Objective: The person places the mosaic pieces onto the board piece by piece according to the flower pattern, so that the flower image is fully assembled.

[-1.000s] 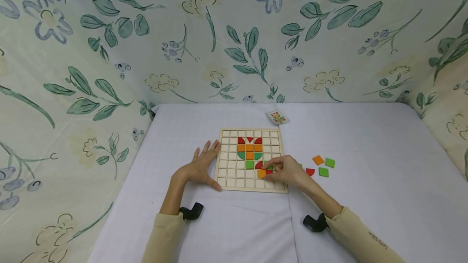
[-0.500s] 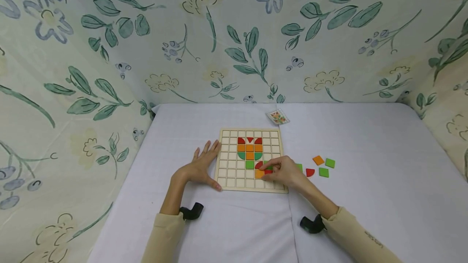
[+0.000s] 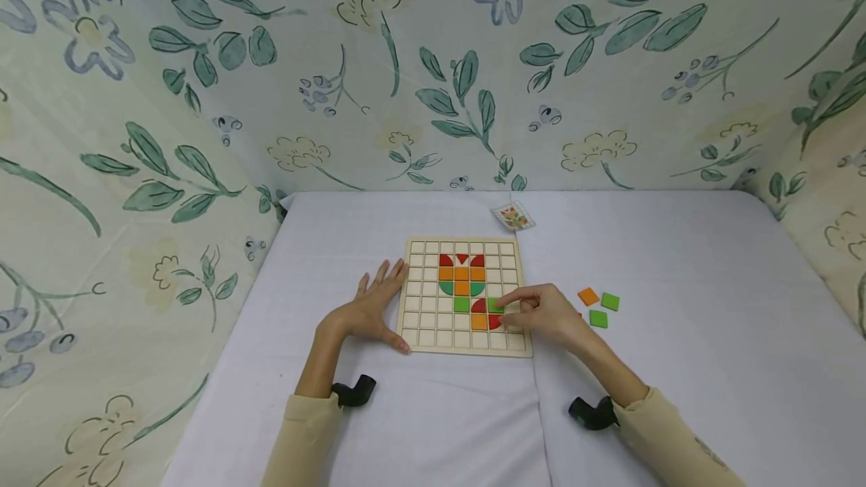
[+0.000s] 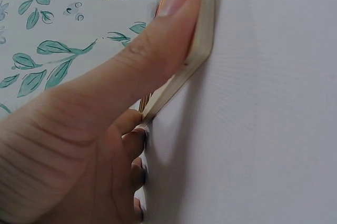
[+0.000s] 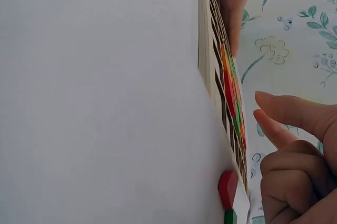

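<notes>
Currently the lowest red quarter-round tile (image 3: pixel 495 322) lies in the pale wooden grid board (image 3: pixel 429 321), just left of the nearer right hand (image 3: pixel 551 314), grip narrowly parted, nothing between; left hand (image 3: pixel 372 312) spread at the opposite edge.

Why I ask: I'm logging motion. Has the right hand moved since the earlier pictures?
Yes: against the board, the right hand has shifted right, away from the lowest orange tile.

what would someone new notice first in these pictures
Probably the red, orange and green tile pattern, vivid on the pale gridded board. Next, the left hand at the board's left edge and the right hand over its lower right side. A floral backdrop rises behind.
</notes>
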A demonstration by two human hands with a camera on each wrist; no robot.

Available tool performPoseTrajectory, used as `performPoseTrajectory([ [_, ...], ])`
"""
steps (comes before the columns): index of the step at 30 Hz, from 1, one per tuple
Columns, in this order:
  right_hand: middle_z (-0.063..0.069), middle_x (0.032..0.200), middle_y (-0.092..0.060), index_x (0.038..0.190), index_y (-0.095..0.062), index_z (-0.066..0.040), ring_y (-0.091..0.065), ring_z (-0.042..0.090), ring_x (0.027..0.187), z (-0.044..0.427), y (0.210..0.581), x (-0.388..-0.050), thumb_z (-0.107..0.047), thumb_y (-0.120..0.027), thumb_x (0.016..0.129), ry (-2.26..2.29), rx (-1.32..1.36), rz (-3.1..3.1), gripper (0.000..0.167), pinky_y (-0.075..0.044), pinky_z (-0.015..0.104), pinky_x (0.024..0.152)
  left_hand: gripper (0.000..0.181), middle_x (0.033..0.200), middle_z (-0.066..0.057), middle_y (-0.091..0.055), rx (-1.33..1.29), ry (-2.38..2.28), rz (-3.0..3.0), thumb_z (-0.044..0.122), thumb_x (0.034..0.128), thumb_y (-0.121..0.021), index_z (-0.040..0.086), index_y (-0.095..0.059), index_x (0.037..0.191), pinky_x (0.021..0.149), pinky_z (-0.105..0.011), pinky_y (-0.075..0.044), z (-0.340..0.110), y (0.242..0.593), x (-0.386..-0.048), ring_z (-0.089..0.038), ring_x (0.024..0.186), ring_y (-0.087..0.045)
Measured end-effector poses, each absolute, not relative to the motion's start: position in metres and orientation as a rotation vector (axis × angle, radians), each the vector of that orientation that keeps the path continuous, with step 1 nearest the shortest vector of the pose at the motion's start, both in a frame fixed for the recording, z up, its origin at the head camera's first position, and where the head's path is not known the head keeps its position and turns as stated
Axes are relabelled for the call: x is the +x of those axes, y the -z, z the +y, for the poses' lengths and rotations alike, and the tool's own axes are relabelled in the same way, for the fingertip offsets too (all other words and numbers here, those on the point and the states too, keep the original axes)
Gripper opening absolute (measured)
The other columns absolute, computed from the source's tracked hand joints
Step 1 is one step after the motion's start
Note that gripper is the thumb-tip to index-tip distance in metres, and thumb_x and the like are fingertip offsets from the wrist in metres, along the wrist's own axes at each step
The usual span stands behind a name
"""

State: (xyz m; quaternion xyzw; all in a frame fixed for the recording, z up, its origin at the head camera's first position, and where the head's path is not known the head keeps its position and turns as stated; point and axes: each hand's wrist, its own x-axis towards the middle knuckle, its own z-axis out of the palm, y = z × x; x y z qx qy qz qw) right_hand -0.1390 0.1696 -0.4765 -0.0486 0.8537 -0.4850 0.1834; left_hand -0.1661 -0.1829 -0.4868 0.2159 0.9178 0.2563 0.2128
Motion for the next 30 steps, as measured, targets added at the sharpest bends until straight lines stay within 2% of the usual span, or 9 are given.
performPoseTrajectory([
  [5,-0.005,0.056,-0.034,0.117,-0.078,-0.009,-0.036,0.011,0.053,0.193,0.474,-0.139,-0.022,-0.083,0.088,1.348,-0.075,2.453,0.032,-0.026,0.025,0.051,0.149,0.176,-0.005,0.008,0.599,-0.710,2.552,0.049,0.0601,-0.099,0.011,-0.002,0.167,0.130,-0.060,0.012,-0.182,0.487,-0.167,-0.031,0.162,0.017],
  [9,-0.006,0.057,-0.030,0.119,-0.077,-0.007,-0.028,0.010,0.054,0.210,0.472,-0.137,-0.021,-0.082,0.088,1.341,-0.037,2.491,0.034,-0.024,0.024,0.050,0.150,0.176,-0.005,0.008,0.593,-0.701,2.552,0.049,0.0599,-0.099,0.012,-0.001,0.167,0.130,-0.059,0.012,-0.182,0.486,-0.166,-0.030,0.162,0.017],
  [16,-0.005,0.057,-0.036,0.120,-0.075,-0.006,-0.039,0.010,0.055,0.232,0.472,-0.134,-0.020,-0.083,0.087,1.332,0.003,2.536,0.037,-0.029,0.023,0.051,0.150,0.176,-0.005,0.009,0.595,-0.699,2.553,0.050,0.0596,-0.099,0.012,-0.001,0.167,0.130,-0.060,0.012,-0.183,0.486,-0.167,-0.030,0.162,0.018],
  [24,-0.004,0.058,-0.035,0.122,-0.074,-0.005,-0.037,0.009,0.057,0.243,0.476,-0.132,-0.016,-0.082,0.087,1.337,0.017,2.521,0.038,-0.032,0.023,0.053,0.149,0.176,-0.006,0.007,0.604,-0.709,2.555,0.049,0.0599,-0.099,0.012,-0.002,0.167,0.130,-0.060,0.011,-0.183,0.488,-0.167,-0.031,0.162,0.017],
  [30,-0.005,0.059,-0.033,0.122,-0.075,-0.005,-0.031,0.009,0.057,0.245,0.479,-0.132,-0.013,-0.081,0.087,1.283,0.043,2.538,0.036,-0.027,0.024,0.051,0.150,0.176,-0.005,0.009,0.591,-0.697,2.554,0.049,0.0599,-0.099,0.012,-0.001,0.167,0.130,-0.060,0.012,-0.183,0.486,-0.166,-0.030,0.162,0.018],
])
